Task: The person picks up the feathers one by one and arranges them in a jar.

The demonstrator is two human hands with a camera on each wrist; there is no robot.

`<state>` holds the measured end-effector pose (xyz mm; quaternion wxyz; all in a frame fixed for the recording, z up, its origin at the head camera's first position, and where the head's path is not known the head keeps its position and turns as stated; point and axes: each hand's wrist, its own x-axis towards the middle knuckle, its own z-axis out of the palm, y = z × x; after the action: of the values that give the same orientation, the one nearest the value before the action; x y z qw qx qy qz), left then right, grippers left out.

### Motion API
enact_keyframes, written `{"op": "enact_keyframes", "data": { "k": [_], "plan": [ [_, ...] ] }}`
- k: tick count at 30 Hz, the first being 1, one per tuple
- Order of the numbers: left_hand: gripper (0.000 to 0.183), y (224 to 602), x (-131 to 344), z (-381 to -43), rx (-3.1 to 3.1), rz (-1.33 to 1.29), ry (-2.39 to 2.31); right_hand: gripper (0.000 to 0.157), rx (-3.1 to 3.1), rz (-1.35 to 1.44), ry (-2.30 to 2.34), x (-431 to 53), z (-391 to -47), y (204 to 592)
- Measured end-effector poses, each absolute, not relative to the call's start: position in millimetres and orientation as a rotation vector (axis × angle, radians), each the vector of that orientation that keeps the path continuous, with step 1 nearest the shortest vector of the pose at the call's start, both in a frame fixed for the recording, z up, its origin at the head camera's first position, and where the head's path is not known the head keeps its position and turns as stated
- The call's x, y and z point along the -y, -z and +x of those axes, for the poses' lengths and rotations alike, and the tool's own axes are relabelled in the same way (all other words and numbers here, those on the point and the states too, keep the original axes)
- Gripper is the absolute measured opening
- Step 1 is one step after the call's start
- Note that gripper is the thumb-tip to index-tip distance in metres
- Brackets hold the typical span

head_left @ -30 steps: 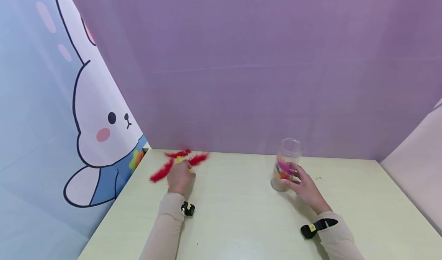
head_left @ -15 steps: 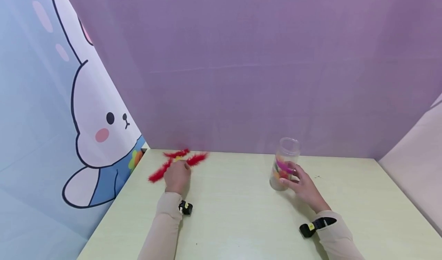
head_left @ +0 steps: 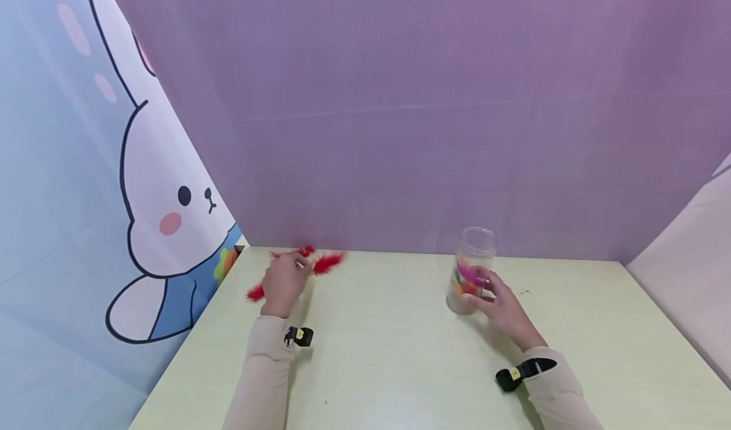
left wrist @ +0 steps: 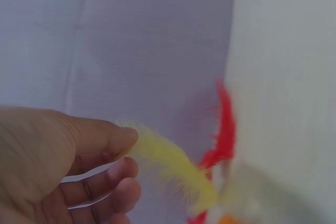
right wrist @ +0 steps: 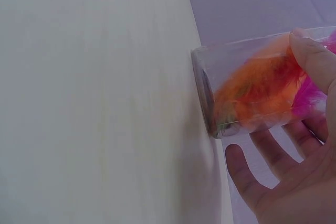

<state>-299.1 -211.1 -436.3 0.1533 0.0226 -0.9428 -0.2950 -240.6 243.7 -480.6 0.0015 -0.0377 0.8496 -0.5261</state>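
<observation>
My left hand (head_left: 285, 282) is at the far left of the table, its thumb and fingertips pinching one end of a fluffy yellow feather (left wrist: 170, 160). Around that hand lie red feathers (head_left: 329, 263), partly covered by it in the head view. A clear jar (head_left: 478, 247) stands upright on the right side, open at the top. Inside it, orange feathers (right wrist: 260, 87) and a magenta feather (right wrist: 307, 97) show through the wall. My right hand (head_left: 504, 314) holds the jar from its right side, with the thumb and fingers on either side of it.
The pale table (head_left: 388, 341) ends at a purple cloth backdrop (head_left: 400, 132). A blue cloth printed with a rabbit (head_left: 165, 182) hangs on the left. White cloth (head_left: 691, 278) borders the right side.
My left hand has lifted slightly and turned, shifting a little left with the yellow feather now pinched in it. My right hand and the jar have stayed in place.
</observation>
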Motion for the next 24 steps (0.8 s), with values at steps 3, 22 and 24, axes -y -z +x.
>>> {"op": "enact_keyframes", "data": {
  "k": [3,22,24],
  "plan": [
    [0.014,428,212,-295,2.674,0.040,0.860,0.087,-2.664,-0.123,1.650,-244,-242,481],
    [0.016,401,200,-287,2.452,-0.133,1.149,0.086,-2.651,-0.145,1.674,-248,-247,486],
    [0.016,400,197,-286,2.416,-0.163,1.184,0.086,-2.646,-0.147,1.676,-248,-248,486]
  ]
}}
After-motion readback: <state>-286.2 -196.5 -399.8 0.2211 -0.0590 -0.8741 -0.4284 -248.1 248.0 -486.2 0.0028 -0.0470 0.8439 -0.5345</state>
